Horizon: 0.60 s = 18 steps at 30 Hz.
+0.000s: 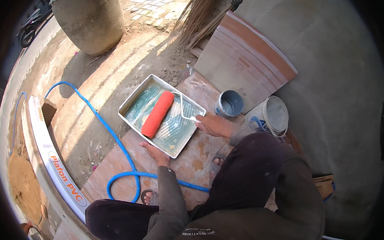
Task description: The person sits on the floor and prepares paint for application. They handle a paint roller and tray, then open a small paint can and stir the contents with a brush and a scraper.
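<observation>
A white paint tray (pixel 132 97) with a film of greenish-white paint lies on a flat board (pixel 190 160) on the ground. An orange paint roller (pixel 157 113) rests lengthwise in the tray. My right hand (pixel 213 124) grips the roller's white handle at the tray's right edge. My left hand (pixel 157 154) lies flat on the board, fingers touching the tray's near rim. I am squatting, with a sandalled foot to each side.
A blue hose (pixel 103 121) loops across the dirt and over the board. A small grey paint can (pixel 229 104) and a white bucket (pixel 273 115) stand right of the tray. Tile boxes (pixel 245 58) lean on the wall; a concrete cylinder (pixel 90 17) stands far left.
</observation>
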Each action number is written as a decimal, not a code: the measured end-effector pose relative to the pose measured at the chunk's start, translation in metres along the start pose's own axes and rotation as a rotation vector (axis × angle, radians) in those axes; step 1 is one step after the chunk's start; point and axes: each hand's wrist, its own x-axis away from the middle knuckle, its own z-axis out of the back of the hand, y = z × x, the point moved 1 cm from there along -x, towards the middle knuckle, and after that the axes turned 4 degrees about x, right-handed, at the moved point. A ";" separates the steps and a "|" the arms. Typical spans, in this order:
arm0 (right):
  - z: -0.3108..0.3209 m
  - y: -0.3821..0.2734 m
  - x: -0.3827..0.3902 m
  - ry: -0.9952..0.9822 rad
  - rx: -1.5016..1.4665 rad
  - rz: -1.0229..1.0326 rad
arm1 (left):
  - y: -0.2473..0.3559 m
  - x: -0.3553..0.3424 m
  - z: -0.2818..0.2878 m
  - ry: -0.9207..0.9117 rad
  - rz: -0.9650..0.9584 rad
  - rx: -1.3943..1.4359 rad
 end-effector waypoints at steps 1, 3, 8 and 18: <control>0.012 -0.018 -0.013 -0.030 0.004 -0.039 | -0.003 -0.011 0.012 -0.078 -0.032 0.002; 0.023 -0.025 -0.031 -0.058 0.007 -0.105 | -0.015 -0.010 0.010 -0.149 -0.075 -0.039; 0.005 -0.038 -0.068 -0.023 -0.022 -0.186 | -0.030 0.017 -0.015 -0.198 -0.135 -0.168; -0.028 -0.063 -0.093 0.074 -0.134 -0.158 | -0.001 0.007 -0.004 -0.246 -0.056 -0.153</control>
